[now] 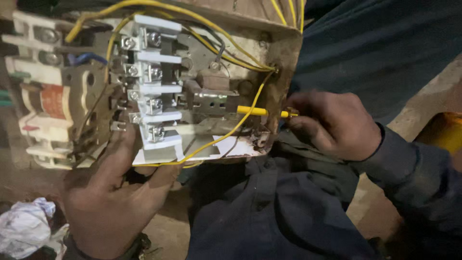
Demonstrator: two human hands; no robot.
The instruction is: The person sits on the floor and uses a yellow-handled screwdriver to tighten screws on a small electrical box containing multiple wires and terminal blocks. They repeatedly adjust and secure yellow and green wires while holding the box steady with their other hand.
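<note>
Dark blue work clothes (269, 212) fill the bottom of my view, under an electrical panel (284, 62) tilted on my lap. My left hand (113, 192) cups the panel's lower edge from beneath, fingers wrapped up against the white terminal block (154, 86). My right hand (332, 123) pinches the yellow screwdriver (262, 111) at its handle end, its tip pointing into the metal bracket (214, 98). Yellow wires (211, 48) loop across the panel. Crumpled white cloth (24, 226) lies at lower left.
</note>
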